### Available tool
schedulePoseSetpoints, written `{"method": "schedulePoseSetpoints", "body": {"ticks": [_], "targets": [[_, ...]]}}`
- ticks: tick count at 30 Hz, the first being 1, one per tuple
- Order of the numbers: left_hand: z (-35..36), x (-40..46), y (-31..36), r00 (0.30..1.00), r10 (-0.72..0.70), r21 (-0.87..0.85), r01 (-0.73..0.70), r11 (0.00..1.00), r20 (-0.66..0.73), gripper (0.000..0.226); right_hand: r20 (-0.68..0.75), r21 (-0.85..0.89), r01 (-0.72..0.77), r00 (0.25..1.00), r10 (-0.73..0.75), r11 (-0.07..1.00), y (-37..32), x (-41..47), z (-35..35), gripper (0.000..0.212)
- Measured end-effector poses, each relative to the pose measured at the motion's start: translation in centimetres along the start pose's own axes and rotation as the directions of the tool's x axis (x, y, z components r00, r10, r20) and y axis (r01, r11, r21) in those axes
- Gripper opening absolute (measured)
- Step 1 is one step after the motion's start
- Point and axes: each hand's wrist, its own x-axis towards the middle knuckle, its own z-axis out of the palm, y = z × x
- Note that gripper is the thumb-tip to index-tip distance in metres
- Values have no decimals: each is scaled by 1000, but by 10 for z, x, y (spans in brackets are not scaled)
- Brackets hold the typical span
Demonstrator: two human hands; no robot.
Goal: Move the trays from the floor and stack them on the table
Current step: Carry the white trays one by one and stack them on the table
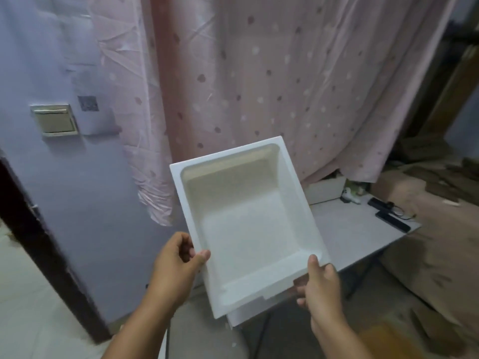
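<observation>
Gripping the white tray (248, 224) by its near corners, the left hand (178, 265) and right hand (321, 283) pinch its rim above the grey table (357, 229).

White tray (248, 224); pink spotted curtain (272, 73); lilac wall (64, 177).

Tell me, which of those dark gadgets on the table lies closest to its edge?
The long black remote-like one, lying near the corner of the table; the other dark gadget sits farther back, toward the curtain.

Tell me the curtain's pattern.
Pink curtain with darker and pale spots; head view.
</observation>
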Motion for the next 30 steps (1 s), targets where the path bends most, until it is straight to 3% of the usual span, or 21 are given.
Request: {"method": "schedulePoseSetpoints", "body": {"ticks": [4,6,11,18,23,30], "targets": [[52,32,-4,999,-12,19,11,1000,49,23,-88,-32,37,995,-40,999,-3,62,-21,27],[76,50,-5,999,-22,60,19,998,35,21,-69,-88,85,993,-91,993,-7,95,-30,17],[146,110,-10,994,-109,143,110,984,-15,22,-2,-295,199,978,-209,935,-18,201,-41,20],[220,149,-37,954,-254,301,293,908,-161,18,160,-449,205,976,-147,870,1,300,-48,22],[241,152,-51,916,-363,510,396,764,-168,26,234,-507,170,971,-55,845,28,330,-48,27],[249,168,-64,927,-344,590,364,721,-151,24,243,-584,169,970,-27,794,43,345,-43,26]]}}
